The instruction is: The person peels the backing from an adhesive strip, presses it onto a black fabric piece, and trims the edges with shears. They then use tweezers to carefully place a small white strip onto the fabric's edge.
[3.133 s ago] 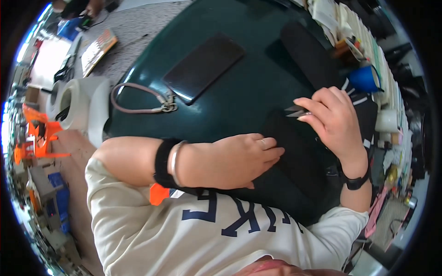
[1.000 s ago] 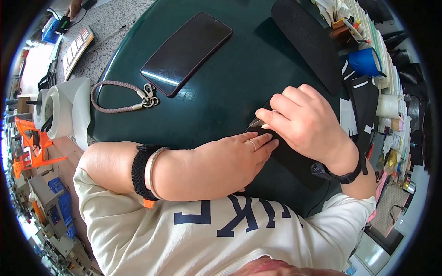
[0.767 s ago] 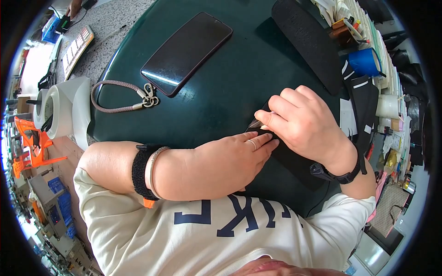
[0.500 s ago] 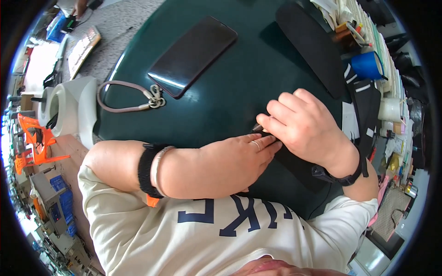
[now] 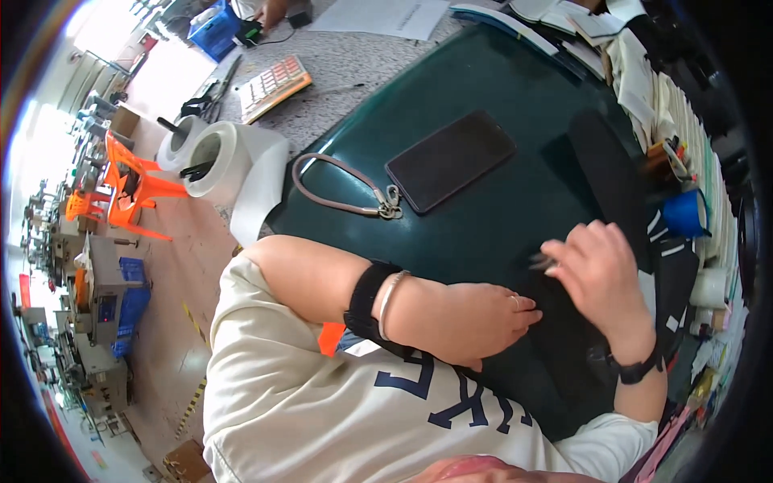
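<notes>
My left hand [image 5: 493, 324] lies palm down, its fingers stretched out together over a dark, flat piece [image 5: 555, 350] that barely stands out from the dark green table mat. My right hand [image 5: 597, 272] is raised a little to the right of it, fingers pinched on a small tool with a grey metal tip [image 5: 541, 262]; motion blurs the tip, so its kind cannot be made out. Farther off, a black smartphone [image 5: 451, 161] rests on the mat. Beside its lower left corner is a brown cord loop [image 5: 334, 173] with metal clasps.
A long black curved piece [image 5: 604, 173] lies at the right, near a blue cup-like container [image 5: 684, 214] and stacked papers [image 5: 684, 137]. White rolls [image 5: 219, 165] and a calculator [image 5: 274, 87] stand at the left. Another person's hand [image 5: 272, 12] shows at the top.
The head view has shifted, so the table things appear farther right and lower. My right hand has drawn away from my left hand with the small tool; before, the two hands were touching.
</notes>
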A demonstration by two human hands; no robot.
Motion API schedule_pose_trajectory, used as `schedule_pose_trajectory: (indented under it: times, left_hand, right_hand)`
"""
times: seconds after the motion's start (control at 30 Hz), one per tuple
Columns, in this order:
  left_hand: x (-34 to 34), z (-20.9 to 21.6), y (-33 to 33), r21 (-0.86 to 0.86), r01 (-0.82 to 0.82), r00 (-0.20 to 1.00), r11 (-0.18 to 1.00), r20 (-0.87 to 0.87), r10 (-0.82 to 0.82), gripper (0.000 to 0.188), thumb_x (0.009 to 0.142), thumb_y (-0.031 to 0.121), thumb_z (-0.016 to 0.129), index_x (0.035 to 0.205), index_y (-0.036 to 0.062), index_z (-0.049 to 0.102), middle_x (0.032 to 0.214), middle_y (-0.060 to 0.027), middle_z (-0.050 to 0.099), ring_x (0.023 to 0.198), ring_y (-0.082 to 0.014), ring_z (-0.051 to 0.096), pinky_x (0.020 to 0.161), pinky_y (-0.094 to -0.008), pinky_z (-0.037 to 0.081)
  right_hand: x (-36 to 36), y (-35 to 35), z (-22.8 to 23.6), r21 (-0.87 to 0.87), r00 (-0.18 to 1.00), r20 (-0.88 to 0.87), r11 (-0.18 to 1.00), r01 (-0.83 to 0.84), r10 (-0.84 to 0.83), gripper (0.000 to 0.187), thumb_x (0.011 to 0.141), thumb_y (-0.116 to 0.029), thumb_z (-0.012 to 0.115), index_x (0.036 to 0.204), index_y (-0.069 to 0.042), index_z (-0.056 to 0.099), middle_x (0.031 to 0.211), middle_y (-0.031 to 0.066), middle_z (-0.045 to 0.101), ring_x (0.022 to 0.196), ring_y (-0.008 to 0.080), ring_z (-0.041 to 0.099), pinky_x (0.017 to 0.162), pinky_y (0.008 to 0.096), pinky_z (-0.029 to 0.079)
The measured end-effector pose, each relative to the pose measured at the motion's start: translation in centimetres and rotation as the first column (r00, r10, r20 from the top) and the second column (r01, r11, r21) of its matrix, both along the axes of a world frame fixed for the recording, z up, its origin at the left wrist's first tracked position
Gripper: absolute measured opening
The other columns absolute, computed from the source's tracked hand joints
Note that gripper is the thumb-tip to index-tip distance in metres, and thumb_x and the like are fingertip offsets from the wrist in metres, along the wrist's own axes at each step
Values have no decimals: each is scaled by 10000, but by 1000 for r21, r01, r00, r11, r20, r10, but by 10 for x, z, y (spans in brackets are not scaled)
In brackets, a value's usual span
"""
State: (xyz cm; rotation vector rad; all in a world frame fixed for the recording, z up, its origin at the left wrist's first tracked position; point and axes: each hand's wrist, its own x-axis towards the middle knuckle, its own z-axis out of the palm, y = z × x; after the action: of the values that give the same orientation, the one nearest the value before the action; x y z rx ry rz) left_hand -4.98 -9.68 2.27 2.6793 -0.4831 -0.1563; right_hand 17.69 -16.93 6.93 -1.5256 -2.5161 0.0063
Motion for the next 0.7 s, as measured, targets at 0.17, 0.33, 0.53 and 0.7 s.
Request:
schedule_pose_trajectory:
  times: [0.17,0.33,0.53,0.7]
  left_hand:
    - [1,14,3,26,10,997,1000,-71,-8,785,960,437,688,1486,-112,491,1630,-250,411,1539,-351,374,1286,-457,284]
    - [-3,13,8,24,31,999,999,-39,-30,770,993,446,644,1496,-112,474,1646,-241,390,1557,-343,344,1298,-468,261]
    - [0,13,8,19,32,997,999,-74,-31,737,1027,443,595,1508,-101,466,1660,-224,376,1565,-333,334,1305,-465,248]
    - [0,13,7,16,24,996,1000,-89,-22,721,1032,435,589,1508,-95,471,1663,-222,372,1564,-331,335,1307,-465,244]
  right_hand:
    - [24,5,4,51,993,-25,991,121,-120,298,789,-116,809,1077,-94,737,902,54,574,869,280,571,790,399,459]
    - [30,3,-5,22,990,-26,990,136,-135,286,782,-132,829,1053,-91,746,895,45,580,858,263,571,777,386,462]
    - [30,5,-11,50,994,-18,993,107,-106,267,784,-141,839,1034,-91,758,885,36,583,851,241,574,770,373,463]
    - [27,7,-15,60,997,-11,995,75,-75,268,783,-150,841,1031,-86,762,879,28,583,851,232,576,772,368,464]
